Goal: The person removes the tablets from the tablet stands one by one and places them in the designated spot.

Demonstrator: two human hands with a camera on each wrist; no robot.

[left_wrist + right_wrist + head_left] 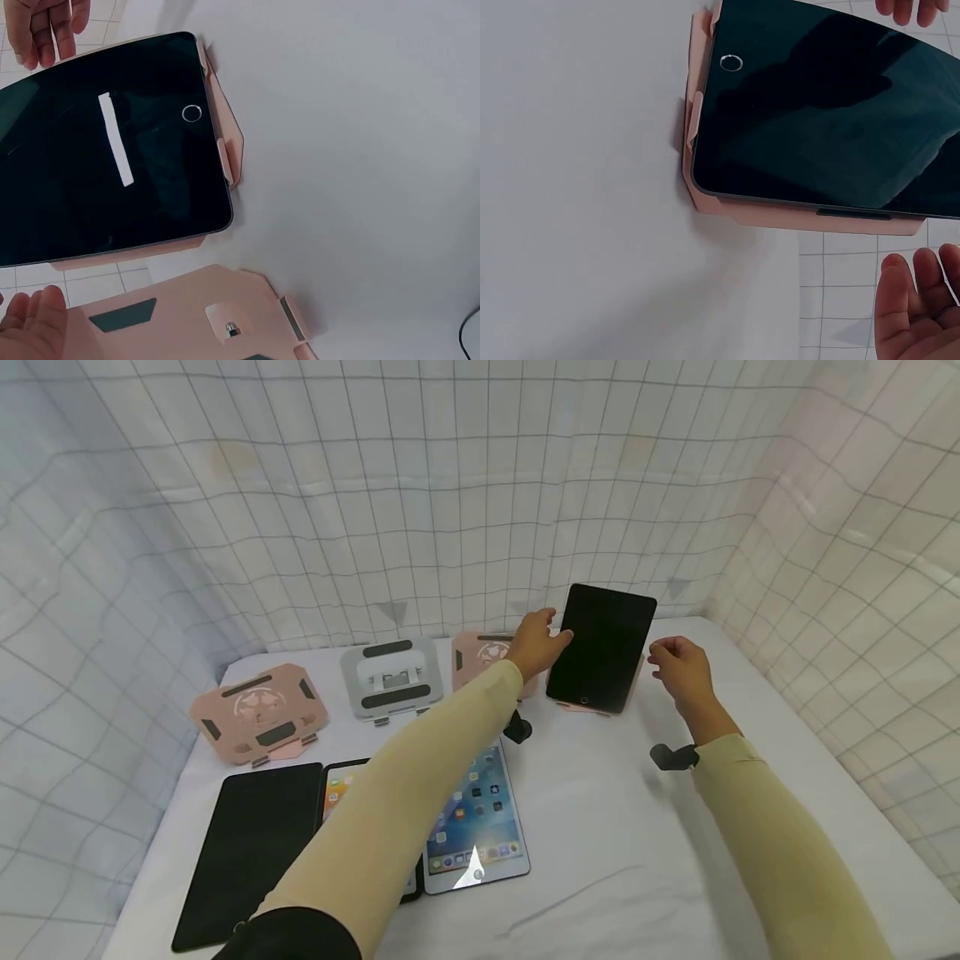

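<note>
A black-screened tablet (602,647) leans upright on a pink stand (814,217), its bottom edge sitting against the stand's small lips. My left hand (536,645) is at the tablet's left side with fingers extended; the left wrist view shows a gap between that hand (36,324) and the tablet. Off the right edge, my right hand (681,672) hovers with relaxed fingers and holds nothing. In the right wrist view its fingers (930,281) are loosely bent, apart from the stand. Partly behind my left hand lies another pink stand (480,653).
Further left are a grey stand (393,678) and a pink stand (259,713). In front of them lie a dark tablet (251,852), a tablet with a lit screen (341,783) partly under my left sleeve, and a white-framed tablet (483,818). Gridded cloth walls (450,485) enclose the white table.
</note>
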